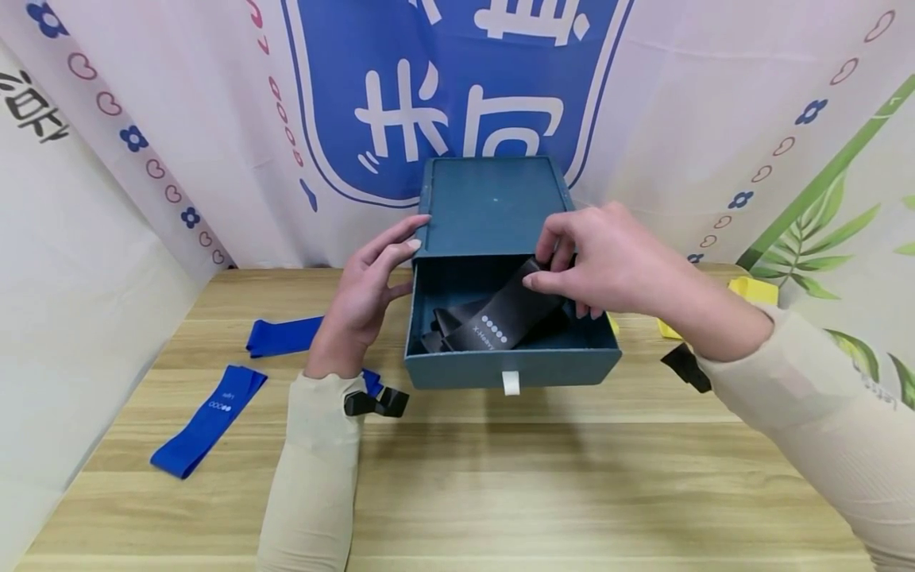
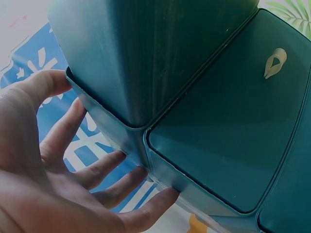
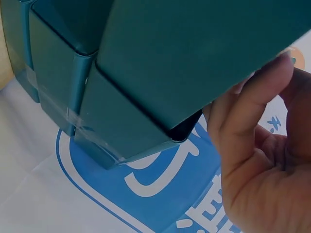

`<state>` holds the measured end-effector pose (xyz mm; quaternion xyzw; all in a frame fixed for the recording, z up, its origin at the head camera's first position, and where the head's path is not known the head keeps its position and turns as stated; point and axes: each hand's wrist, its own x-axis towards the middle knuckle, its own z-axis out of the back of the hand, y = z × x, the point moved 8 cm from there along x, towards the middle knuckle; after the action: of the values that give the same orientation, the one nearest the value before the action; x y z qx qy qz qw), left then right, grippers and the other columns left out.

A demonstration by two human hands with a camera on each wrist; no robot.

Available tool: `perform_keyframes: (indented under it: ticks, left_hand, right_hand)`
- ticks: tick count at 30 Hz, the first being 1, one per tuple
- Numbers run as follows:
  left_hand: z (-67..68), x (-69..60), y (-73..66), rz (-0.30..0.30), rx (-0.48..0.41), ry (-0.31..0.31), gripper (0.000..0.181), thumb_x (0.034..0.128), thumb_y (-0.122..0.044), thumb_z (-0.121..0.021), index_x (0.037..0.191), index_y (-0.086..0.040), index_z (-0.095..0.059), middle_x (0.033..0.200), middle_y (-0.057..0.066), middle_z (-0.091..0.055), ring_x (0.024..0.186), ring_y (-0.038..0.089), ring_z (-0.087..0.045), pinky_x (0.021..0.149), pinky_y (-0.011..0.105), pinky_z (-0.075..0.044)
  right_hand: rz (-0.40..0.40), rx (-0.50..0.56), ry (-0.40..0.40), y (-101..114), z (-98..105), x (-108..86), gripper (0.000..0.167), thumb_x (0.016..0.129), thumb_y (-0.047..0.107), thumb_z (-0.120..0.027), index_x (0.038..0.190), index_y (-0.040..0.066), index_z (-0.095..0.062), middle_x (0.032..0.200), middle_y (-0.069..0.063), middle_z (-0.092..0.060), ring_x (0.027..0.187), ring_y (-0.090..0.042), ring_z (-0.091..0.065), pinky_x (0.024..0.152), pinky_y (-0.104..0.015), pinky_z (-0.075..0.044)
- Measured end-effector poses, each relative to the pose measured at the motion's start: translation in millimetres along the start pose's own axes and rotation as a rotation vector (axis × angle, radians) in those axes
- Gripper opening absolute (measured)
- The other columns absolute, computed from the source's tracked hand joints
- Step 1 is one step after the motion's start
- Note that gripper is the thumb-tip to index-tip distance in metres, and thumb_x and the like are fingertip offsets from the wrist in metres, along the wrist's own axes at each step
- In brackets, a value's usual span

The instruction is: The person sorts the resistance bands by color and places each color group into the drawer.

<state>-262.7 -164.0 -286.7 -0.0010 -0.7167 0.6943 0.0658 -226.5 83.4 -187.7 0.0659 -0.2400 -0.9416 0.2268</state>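
Note:
A dark teal drawer cabinet [image 1: 493,202] stands at the back of the table, its top drawer [image 1: 457,372] pulled out. Inside the drawer lie black resistance bands [image 1: 493,326], one printed "X-Heavy". My right hand [image 1: 608,258] reaches over the drawer's right side and pinches the far end of the printed band between thumb and fingers. My left hand [image 1: 357,294] rests against the cabinet's left side, and the left wrist view shows its fingers [image 2: 104,167] spread along the edge. In the right wrist view, the band is hidden behind the drawer.
Blue resistance bands [image 1: 207,421] lie on the table to the left, one partly behind my left wrist. A yellow band [image 1: 752,291] lies at the back right, partly covered by my right arm. A printed curtain [image 1: 643,95] hangs close behind the cabinet.

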Motion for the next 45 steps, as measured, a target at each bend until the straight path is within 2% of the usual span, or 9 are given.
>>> perform_keyframes:
  ticks: [7,14,21,25,28,31,36,42,45]
  left_hand:
    - [0.8,-0.7,0.5,-0.001,0.0,0.006,0.044,0.1101,-0.034,-0.057,0.153,-0.027,-0.062,0.172,-0.009,-0.043,0.155,0.028,-0.035,0.124,0.071,-0.034]
    - [0.3,-1.2,0.5,-0.003,-0.002,0.009,0.044,0.1098,-0.034,-0.057,0.153,-0.027,-0.062,0.172,-0.009,-0.043,0.155,0.028,-0.035,0.124,0.072,-0.034]
    - [1.1,-1.7,0.7,0.008,-0.008,0.002,0.044,0.1093,-0.035,-0.059,0.152,-0.029,-0.063,0.171,-0.009,-0.043,0.156,0.028,-0.035,0.123,0.072,-0.035]
    - [1.2,-1.8,0.7,0.009,-0.012,0.002,0.044,0.1094,-0.036,-0.059,0.152,-0.029,-0.063,0.171,-0.009,-0.043,0.156,0.028,-0.034,0.124,0.072,-0.034]
    - [1.2,-1.4,1.0,0.01,-0.012,0.0,0.043,0.1093,-0.035,-0.059,0.152,-0.029,-0.063,0.171,-0.009,-0.043,0.155,0.028,-0.035,0.123,0.071,-0.035]
    - [0.7,-0.7,1.3,0.01,-0.009,0.0,0.043,0.1094,-0.035,-0.059,0.152,-0.029,-0.063,0.171,-0.01,-0.043,0.155,0.028,-0.035,0.123,0.071,-0.035]
    - [-0.2,0.4,1.4,0.008,-0.006,0.002,0.043,0.1094,-0.036,-0.059,0.152,-0.03,-0.063,0.171,-0.01,-0.043,0.155,0.027,-0.036,0.123,0.071,-0.035]
    - [-0.6,0.0,0.6,0.003,-0.009,0.002,0.044,0.1093,-0.035,-0.059,0.152,-0.029,-0.063,0.171,-0.01,-0.043,0.155,0.027,-0.036,0.123,0.072,-0.035]
    - [-1.0,-0.6,0.0,0.001,-0.007,0.004,0.044,0.1095,-0.035,-0.058,0.153,-0.028,-0.063,0.171,-0.009,-0.043,0.156,0.028,-0.035,0.123,0.072,-0.034]
  right_hand:
    - [0.001,-0.007,-0.04,-5.1,2.4,-3.7,0.024,0.096,0.029,-0.084,0.102,0.009,-0.073,0.087,-0.005,-0.082,0.05,-0.016,-0.068,0.061,-0.033,-0.059]
    - [-0.01,0.009,-0.124,-10.5,10.2,-11.6,0.024,0.095,0.029,-0.085,0.102,0.009,-0.073,0.09,-0.006,-0.079,0.054,-0.015,-0.069,0.058,-0.033,-0.059]
    - [0.012,0.09,-0.167,-9.1,17.7,-30.5,0.02,0.098,0.026,-0.082,0.106,0.01,-0.075,0.096,-0.009,-0.079,0.059,-0.016,-0.07,0.056,-0.031,-0.059]
    - [0.089,0.125,-0.26,-1.4,22.7,-51.5,0.015,0.097,0.028,-0.083,0.102,0.015,-0.077,0.089,-0.003,-0.078,0.06,-0.014,-0.07,0.054,-0.029,-0.057]
    - [0.193,0.149,-0.364,7.7,21.4,-69.5,0.009,0.096,0.023,-0.085,0.097,0.018,-0.078,0.081,0.003,-0.076,0.058,-0.009,-0.067,0.053,-0.024,-0.054]
    - [0.293,0.186,-0.439,15.8,11.7,-85.9,0.011,0.092,0.014,-0.087,0.095,0.018,-0.077,0.077,0.01,-0.074,0.056,-0.004,-0.064,0.053,-0.019,-0.053]
    - [0.382,0.205,-0.5,23.2,-13.8,-104.5,0.023,0.085,0.004,-0.09,0.096,0.018,-0.076,0.078,0.014,-0.072,0.06,0.002,-0.062,0.054,-0.015,-0.053]
    - [0.452,0.256,-0.52,25.7,-46.3,-107.6,0.028,0.081,0.0,-0.091,0.101,0.014,-0.077,0.082,0.009,-0.077,0.066,0.004,-0.066,0.059,-0.012,-0.055]
    - [0.47,0.244,-0.527,25.0,-58.5,-105.9,0.03,0.08,0.001,-0.092,0.104,0.013,-0.076,0.083,0.008,-0.078,0.066,0.005,-0.067,0.061,-0.011,-0.056]
